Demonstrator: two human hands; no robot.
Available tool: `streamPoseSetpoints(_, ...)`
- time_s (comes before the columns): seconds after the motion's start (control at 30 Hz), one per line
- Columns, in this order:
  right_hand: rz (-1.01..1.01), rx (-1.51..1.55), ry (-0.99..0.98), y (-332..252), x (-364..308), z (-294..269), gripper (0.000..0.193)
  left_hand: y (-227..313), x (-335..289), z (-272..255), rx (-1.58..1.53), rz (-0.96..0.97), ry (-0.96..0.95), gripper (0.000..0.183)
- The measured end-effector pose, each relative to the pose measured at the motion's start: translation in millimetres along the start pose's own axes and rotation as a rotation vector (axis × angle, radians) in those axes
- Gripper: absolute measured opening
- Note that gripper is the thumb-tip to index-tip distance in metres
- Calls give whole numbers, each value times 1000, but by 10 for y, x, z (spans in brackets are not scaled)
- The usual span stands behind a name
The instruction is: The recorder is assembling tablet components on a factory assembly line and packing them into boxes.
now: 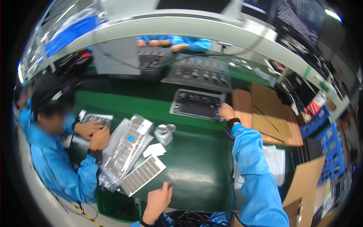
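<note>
My right hand (227, 112) reaches across the bench with its fingers closed at the right edge of a flat black panel (196, 105). That panel has small cutouts or parts along its far side and a pale, clear-looking border. Its fingertips are partly hidden. Close to the front edge, my left hand (157, 200) holds nothing, with the index finger stretched out and the fingers apart. Just beyond it on the left lies a white-edged sheet with grey strips (143, 175). White paper pieces (154, 150) and a small white bottle with a metal top (163, 135) sit farther off.
A co-worker (62, 151) at my left handles a small dark item beside plastic-bagged sheets (126, 145). Parts trays (200, 72) stand at the back, near other people's hands. Cardboard (270, 113) lies at the right; a shelf beam (170, 22) crosses above.
</note>
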State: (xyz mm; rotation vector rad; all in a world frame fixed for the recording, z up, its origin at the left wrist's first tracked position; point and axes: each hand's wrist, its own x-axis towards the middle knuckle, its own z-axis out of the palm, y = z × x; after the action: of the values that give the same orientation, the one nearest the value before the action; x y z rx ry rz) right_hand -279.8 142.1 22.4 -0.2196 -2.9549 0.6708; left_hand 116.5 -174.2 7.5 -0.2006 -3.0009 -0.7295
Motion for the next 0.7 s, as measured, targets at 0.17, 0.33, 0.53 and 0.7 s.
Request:
streamPoseSetpoints(0.17,-328,172,153,-397,-1888,-1110,21,54,118,-92,-109,-11,10,13)
streamPoseSetpoints(0.33,389,-234,492,1088,-3360,-1612,30,865,717,27,-297,271,-160,21)
streamPoseSetpoints(0.53,587,26,525,2295,-3425,-1229,43,1757,1753,934,-441,417,-285,45)
streamPoseSetpoints(0.7,327,110,754,2311,-3487,-1135,25,1967,1851,1132,-167,346,-175,56)
